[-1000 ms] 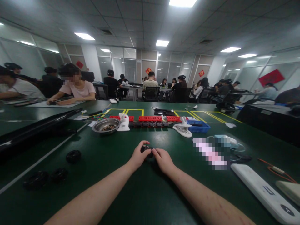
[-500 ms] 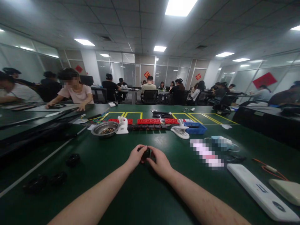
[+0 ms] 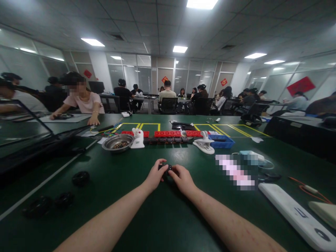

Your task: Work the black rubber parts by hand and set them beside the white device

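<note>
Black piece [image 3: 167,170]: sat between the two hands, straight ahead of the person, over the green bench [image 3: 126,227]; couldn't tell whether it touched.
Long axis: couldn't read one; fingers covered much of it.
Nearer hand: neither; both were on it.
Left hand [image 3: 155,174]: grip closed round the left side, thumb across the near face.
Right hand [image 3: 182,177]: grip pinched the right edge, thumb and fingers bent.
Black ring [image 3: 81,178]: lay well apart, leftward.

Office-type workroom: tiled ceiling [image 3: 141,21] with bright light panels [image 3: 180,49]; glass partitions [image 3: 116,75]; people [image 3: 167,93] seated in office chairs [image 3: 168,106]; long green table [image 3: 168,217] marked with yellow tape [image 3: 150,123]; red wall hangings [image 3: 301,86].
</note>
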Demonstrator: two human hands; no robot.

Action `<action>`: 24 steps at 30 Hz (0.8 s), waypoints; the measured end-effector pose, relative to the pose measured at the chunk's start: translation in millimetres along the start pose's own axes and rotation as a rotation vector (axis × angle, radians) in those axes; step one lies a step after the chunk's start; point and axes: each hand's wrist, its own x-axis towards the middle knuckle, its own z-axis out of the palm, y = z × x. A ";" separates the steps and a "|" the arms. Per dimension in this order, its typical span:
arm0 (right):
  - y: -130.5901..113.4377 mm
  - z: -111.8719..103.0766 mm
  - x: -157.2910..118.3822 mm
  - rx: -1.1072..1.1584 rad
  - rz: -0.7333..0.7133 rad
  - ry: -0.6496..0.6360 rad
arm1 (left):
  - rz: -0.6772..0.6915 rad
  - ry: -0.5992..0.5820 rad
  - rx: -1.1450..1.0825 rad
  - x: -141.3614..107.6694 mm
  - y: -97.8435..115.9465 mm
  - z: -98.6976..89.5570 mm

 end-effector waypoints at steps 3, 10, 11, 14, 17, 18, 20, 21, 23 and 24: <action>-3.2 -2.0 -1.9 0.003 -0.065 0.032 | -0.047 0.000 0.000 2.0 0.6 -0.4; -8.2 -1.8 -5.5 0.034 -0.092 0.034 | -0.081 -0.005 -0.030 1.8 3.1 -0.4; -7.2 -1.2 -5.0 0.040 -0.069 0.037 | -0.080 0.000 -0.039 1.3 3.1 0.1; -2.1 0.6 -1.9 0.036 0.016 0.016 | -0.051 0.006 -0.052 -0.7 2.0 0.9; 1.9 2.0 0.8 -0.004 0.042 -0.038 | 0.022 -0.021 -0.038 -4.3 1.7 -0.3; 2.3 2.3 1.1 -0.013 0.041 -0.048 | 0.040 -0.037 -0.041 -5.8 2.1 -1.0; 1.7 2.3 0.7 -0.010 0.029 -0.052 | 0.051 -0.062 -0.069 -8.2 3.0 -2.5; 1.0 2.0 0.1 -0.001 0.022 -0.047 | 0.048 -0.061 -0.087 -8.9 3.3 -3.0; -0.8 0.8 -1.9 0.010 -0.011 -0.030 | 0.040 -0.031 -0.098 -8.7 3.1 -3.4; -1.8 -0.1 -3.0 0.008 -0.039 -0.019 | 0.035 -0.007 -0.086 -7.6 2.6 -3.3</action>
